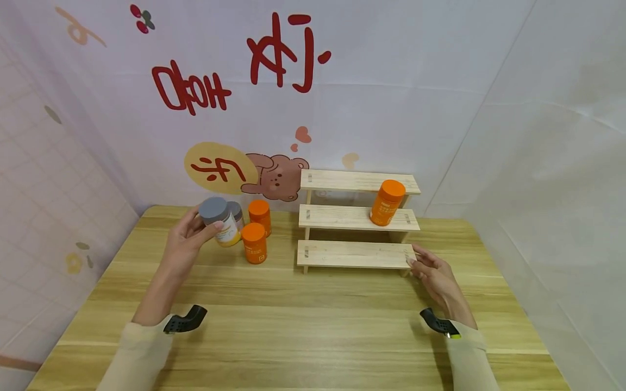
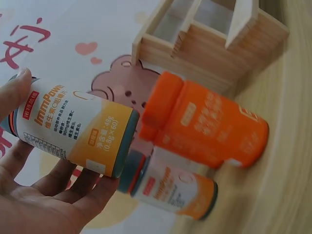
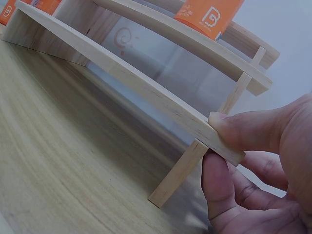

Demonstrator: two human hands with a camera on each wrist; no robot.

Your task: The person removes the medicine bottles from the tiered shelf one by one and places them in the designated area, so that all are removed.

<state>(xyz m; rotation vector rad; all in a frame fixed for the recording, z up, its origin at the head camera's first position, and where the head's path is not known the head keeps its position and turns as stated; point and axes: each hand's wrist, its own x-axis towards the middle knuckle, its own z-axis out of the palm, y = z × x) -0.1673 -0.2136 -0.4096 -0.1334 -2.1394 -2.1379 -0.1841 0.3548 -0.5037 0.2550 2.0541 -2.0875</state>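
Observation:
My left hand (image 1: pixel 188 233) grips a grey-lidded vitamin bottle (image 2: pixel 73 126) with a white and yellow label, thumb on one side and fingers on the other. A second grey-lidded bottle (image 2: pixel 170 187) stands just behind it. Beside them are two orange bottles (image 1: pixel 255 247), upright on the table. My right hand (image 1: pixel 435 277) pinches the right end of the bottom board of a three-step wooden shelf (image 3: pixel 122 73), thumb on top and fingers beneath. Another orange bottle (image 1: pixel 387 202) stands at the right end of the shelf's middle step.
The wooden table (image 1: pixel 313 331) runs up to a white printed backdrop (image 1: pixel 391 81) with red characters and a bear. Black camera straps (image 1: pixel 186 319) sit on both wrists. A side curtain (image 1: pixel 562 190) borders the table at right.

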